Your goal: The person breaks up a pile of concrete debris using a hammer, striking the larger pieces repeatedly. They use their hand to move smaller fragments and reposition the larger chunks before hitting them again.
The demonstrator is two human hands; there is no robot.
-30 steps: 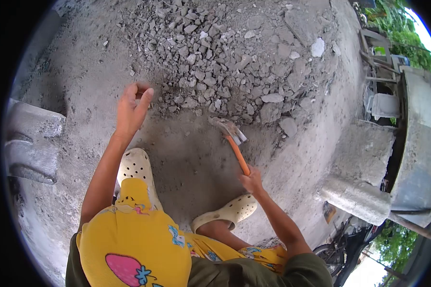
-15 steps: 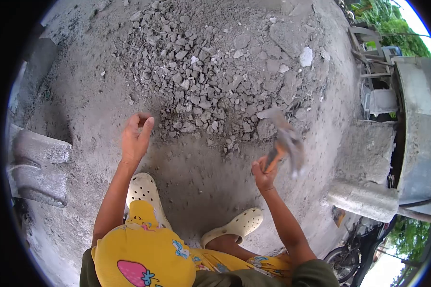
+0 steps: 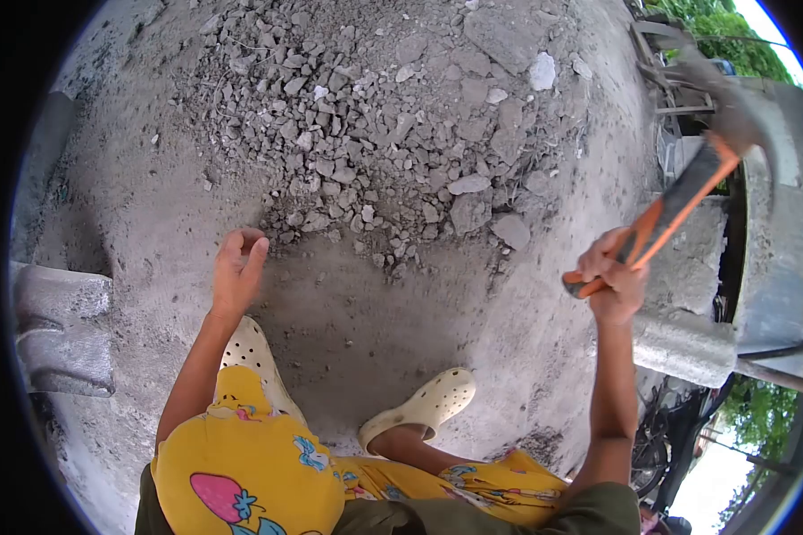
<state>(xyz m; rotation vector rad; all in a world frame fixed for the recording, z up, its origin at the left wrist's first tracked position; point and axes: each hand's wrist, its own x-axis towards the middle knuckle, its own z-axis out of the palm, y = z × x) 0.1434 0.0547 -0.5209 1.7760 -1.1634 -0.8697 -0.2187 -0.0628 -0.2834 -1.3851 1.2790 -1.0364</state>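
Note:
My right hand (image 3: 614,275) is wrapped round the lower handle of a claw hammer (image 3: 674,205) with an orange and black grip. The hammer is raised at the right, its blurred head pointing up and away. My left hand (image 3: 238,275) hovers near the lower left edge of a heap of broken grey rubble (image 3: 348,143); its fingers are loosely bent, the thumb stands apart, and nothing is in it. At the heap's near right edge lies a flat grey stone (image 3: 510,232), beside a rougher chunk (image 3: 470,212).
Two cream clogs (image 3: 419,408) are on my feet on the dusty ground. A moulded grey concrete piece (image 3: 64,330) stands at the left. On the right are a rounded concrete block (image 3: 682,346), a large grey panel (image 3: 785,259) and a partly hidden motorbike (image 3: 656,446).
My right hand has swung the hammer up and to the right, away from the rubble's near edge. The flat grey stone there now shows. My left hand has kept much the same pose.

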